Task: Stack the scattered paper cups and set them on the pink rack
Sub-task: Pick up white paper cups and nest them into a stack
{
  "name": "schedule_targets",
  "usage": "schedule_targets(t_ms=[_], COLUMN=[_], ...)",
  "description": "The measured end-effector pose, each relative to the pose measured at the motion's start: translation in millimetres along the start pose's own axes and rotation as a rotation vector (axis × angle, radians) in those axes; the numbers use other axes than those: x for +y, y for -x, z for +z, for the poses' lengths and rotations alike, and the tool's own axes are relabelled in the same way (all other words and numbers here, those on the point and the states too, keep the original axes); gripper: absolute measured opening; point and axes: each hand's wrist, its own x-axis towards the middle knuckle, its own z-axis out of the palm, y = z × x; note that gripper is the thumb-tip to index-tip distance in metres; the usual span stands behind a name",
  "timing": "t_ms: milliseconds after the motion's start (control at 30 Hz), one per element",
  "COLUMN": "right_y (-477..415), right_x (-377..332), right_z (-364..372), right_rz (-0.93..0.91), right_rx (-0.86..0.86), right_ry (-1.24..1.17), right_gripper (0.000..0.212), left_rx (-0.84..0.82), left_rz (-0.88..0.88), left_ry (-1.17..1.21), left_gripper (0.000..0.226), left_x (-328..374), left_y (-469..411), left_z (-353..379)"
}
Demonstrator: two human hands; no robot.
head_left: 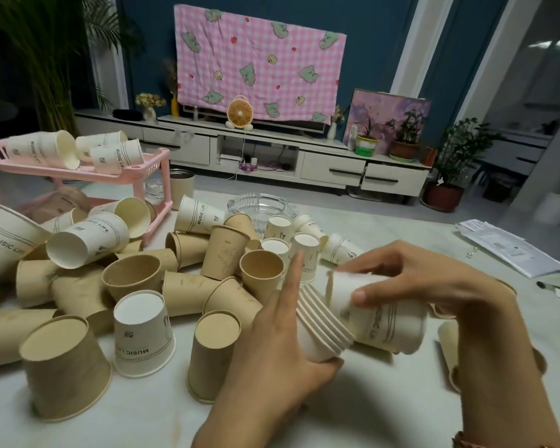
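Observation:
My left hand (272, 344) grips a nested stack of white cups (324, 321) lying sideways, rims toward the right. My right hand (411, 279) holds a white "MUSIC LIFE" cup (382, 312) over the stack's end, partly slid on. Many loose brown cups (220, 253) and white cups (143, 331) lie scattered across the table, some upside down, some on their sides. The pink rack (143, 171) stands at the far left with three white cups (117, 156) lying on its top shelf.
A glass ashtray (262, 205) sits behind the cup pile. A tin can (181, 185) stands beside the rack. Papers (511, 247) lie at the right table edge. Two more brown cups (450, 337) peek out behind my right forearm.

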Motion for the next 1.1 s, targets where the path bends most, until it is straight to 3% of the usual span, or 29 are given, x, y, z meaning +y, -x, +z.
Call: schedule_targets(t_ms=[67, 167, 233, 300, 367, 433, 500, 567, 633, 667, 800, 967, 1033, 1100], right_y=[-9, -21, -32, -44, -58, -63, -61, -59, -60, -64, -77, -89, -91, -91], right_x=[-4, -10, -12, -15, -14, -7, 9, 41, 71, 83, 100, 113, 113, 107], right_z=[14, 26, 32, 48, 63, 61, 40, 17, 9, 10, 20, 26, 32, 33], right_rz=[0.046, 0.082, -0.012, -0.086, -0.102, -0.112, -0.101, 0.031, 0.266, 0.332, 0.363, 0.411, 0.386, 0.326], right_rx=[-0.067, 0.044, 0.2, 0.369, 0.423, 0.435, 0.605, 0.812, 0.744, 0.643, 0.381, 0.319, 0.337, 0.432], right_ry=[0.176, 0.254, 0.058, -0.271, -0.402, -0.366, -0.34, -0.004, 0.462, 0.552, 0.46, 0.561, 0.568, 0.593], right_gripper=[0.05, 0.06, 0.048, 0.051, 0.057, 0.058, 0.042, 0.022, 0.024, 0.035, 0.068, 0.091, 0.089, 0.074], left_rx=[-0.071, -0.091, -0.066, -0.041, -0.005, 0.056, 0.119, 0.133, 0.113, 0.101, 0.038, 0.027, 0.029, 0.04], left_rz=[0.023, 0.007, -0.01, 0.002, 0.014, -0.004, -0.059, -0.103, -0.128, -0.134, -0.128, -0.137, -0.14, -0.149], left_ry=[-0.064, -0.08, -0.071, -0.034, -0.001, 0.07, 0.178, 0.189, 0.178, 0.188, 0.211, 0.194, 0.199, 0.21], left_gripper=[0.122, 0.119, 0.118, 0.115, 0.108, 0.1, 0.09, 0.084, 0.084, 0.085, 0.086, 0.088, 0.089, 0.09], left_x=[-2, -2, 3, 7, 7, 2, -4, -7, -7, -6, 0, 1, 1, 1], left_y=[1, 2, 3, 3, 3, 0, -2, -3, -2, -2, 0, 2, 2, 1], left_z=[4, 4, 3, 5, 7, 6, 2, 0, 1, 2, 5, 7, 7, 8])
